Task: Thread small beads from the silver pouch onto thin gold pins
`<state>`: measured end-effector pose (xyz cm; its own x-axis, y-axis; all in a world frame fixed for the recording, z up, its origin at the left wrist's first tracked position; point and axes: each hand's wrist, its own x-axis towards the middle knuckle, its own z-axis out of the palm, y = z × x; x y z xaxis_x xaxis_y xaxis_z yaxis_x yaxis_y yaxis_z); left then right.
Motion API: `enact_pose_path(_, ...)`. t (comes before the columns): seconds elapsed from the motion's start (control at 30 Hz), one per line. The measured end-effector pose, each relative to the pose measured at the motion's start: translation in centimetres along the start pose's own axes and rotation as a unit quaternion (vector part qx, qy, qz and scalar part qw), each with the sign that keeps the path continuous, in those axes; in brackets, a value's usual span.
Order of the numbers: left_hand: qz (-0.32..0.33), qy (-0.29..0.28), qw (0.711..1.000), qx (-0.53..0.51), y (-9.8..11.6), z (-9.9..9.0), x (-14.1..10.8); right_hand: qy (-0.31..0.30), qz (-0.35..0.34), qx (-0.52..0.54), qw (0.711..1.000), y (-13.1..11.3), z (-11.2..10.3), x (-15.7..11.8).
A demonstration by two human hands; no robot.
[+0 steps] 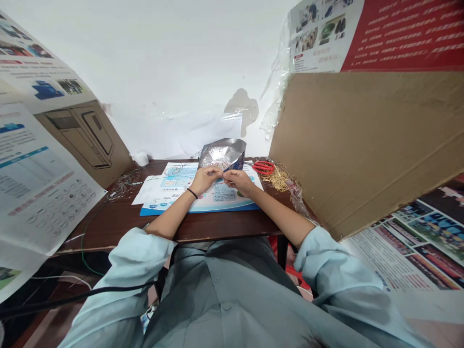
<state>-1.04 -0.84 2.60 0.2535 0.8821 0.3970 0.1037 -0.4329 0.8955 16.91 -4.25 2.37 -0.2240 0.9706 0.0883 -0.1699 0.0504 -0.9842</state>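
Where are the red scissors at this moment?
In the head view, the red scissors lie at the far edge of the wooden table, right of the right hand, just above a pile of thin golden pins.

At twelve o'clock, a glossy, crinkled silver foil pouch [222, 153] sits above smooth, shiny coated paper [226, 195]. The table [108, 227] is polished dark wood, and the brown cardboard [348, 145] at three o'clock looks matt and rough.
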Motion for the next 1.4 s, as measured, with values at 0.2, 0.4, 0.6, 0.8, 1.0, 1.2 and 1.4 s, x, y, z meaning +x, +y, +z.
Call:
enact_pose_path(0.2, -0.127, 0.063, 0.970, -0.196, 0.7, 0.1, 0.4, 0.011, 0.017, 0.000, 1.000, -0.3, 0.0, 0.1)
enact_pose_path(0.4, -0.179, 0.179, 0.897, -0.362, 2.5, -1.9, 1.3, 0.013, 0.011, 0.000, 1.000, 0.0, -0.3, 0.3)
enact_pose_path(0.6, -0.202, 0.264, 0.883, -0.331, 2.4, -3.5, 2.0, 0.032, 0.001, -0.049, 0.998, 0.7, -0.8, 0.7)
enact_pose_path(0.8, -0.133, 0.274, 0.949, -0.080, 1.2, -5.2, 1.8, 0.031, -0.024, -0.083, 0.996, 0.9, -1.1, 1.0)
enact_pose_path(1.0, -0.158, -0.085, 0.979, 0.093, 1.6, -6.0, 0.9, 0.062, -0.072, -0.142, 0.985, 1.0, -1.4, 1.2)
enact_pose_path(1.2, -0.193, -0.360, 0.912, 0.035, 2.8, -6.1, 0.2, 0.120, -0.099, -0.189, 0.970, 0.6, -1.2, 1.3)
enact_pose_path(1.4, -0.167, -0.312, 0.930, -0.096, 2.9, -6.4, 0.1, 0.116, -0.128, -0.266, 0.948, 0.6, -1.0, 1.0)
